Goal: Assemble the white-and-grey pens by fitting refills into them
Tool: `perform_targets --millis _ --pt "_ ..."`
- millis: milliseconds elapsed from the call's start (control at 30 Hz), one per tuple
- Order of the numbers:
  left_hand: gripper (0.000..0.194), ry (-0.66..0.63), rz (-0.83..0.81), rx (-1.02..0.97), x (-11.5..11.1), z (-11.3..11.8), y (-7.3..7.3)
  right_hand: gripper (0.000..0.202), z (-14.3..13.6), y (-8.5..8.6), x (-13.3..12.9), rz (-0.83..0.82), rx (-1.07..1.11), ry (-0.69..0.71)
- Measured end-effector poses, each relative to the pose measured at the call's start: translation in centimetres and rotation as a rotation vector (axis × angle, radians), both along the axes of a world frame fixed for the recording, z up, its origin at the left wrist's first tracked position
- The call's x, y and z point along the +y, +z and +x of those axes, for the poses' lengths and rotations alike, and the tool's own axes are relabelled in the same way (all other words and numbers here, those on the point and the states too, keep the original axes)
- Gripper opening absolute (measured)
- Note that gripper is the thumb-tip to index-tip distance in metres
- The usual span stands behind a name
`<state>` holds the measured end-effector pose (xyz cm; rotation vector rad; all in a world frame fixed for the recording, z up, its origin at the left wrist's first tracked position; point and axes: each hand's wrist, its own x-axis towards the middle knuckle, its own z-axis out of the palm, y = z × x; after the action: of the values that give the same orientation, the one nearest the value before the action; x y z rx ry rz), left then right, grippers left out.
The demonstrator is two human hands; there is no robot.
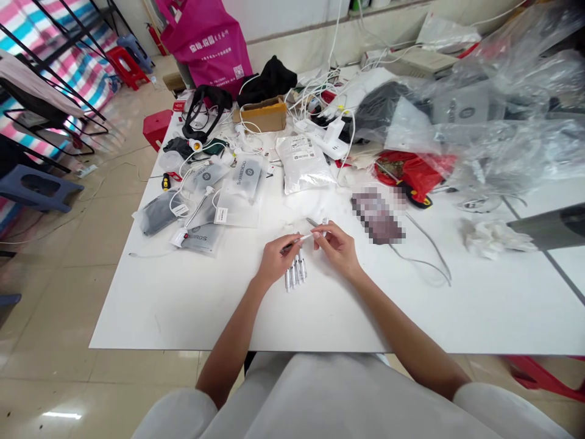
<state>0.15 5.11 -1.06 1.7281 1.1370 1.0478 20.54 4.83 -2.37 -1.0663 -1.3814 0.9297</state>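
Head view: The left hand (274,261) is curled, with thumb and index fingertip brought together on one end of a thin white piece (308,236). The right hand (339,247) is likewise curled, its fingertips pinching the opposite end. The piece is located between the two hands, above the white table (205,311). A dark slim item (287,248) lies along the left fingers. A white cylindrical end (325,225) shows beyond the right fingers; whether that hand grips it cannot be determined.

A row of slim clear tubes (296,277) lies side by side on the table, partly behind the left hand. Grey packets in clear plastic (198,238) lie farther left. A white parcel (302,164) lies beyond the hands; a crumpled white tissue (497,238) lies well to the right.
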Motion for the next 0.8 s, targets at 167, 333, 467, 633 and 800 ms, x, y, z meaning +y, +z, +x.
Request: perform_targets --millis 167,333,467,633,800 --pt "0.033 -0.039 -0.015 -0.018 -0.1 0.0 0.1 0.020 -0.3 0.0 -0.1 0.035 -0.016 0.059" --pt "0.037 -0.098 -0.146 -0.109 0.0 -0.1 0.0 0.016 -0.2 0.1 0.0 0.080 -0.038 0.049" --pt "0.038 -0.105 -0.232 -0.169 -0.2 0.1 0.2 0.018 -0.2 0.2 0.0 0.093 -0.068 0.027" --pt "0.045 -0.052 -0.347 -0.324 -0.1 0.5 0.6 0.025 -0.4 0.4 -0.3 0.131 -0.077 0.036" --pt "0.054 0.072 -0.490 -0.482 0.5 0.3 1.5 0.040 -1.0 0.4 -0.6 0.191 0.032 -0.030"
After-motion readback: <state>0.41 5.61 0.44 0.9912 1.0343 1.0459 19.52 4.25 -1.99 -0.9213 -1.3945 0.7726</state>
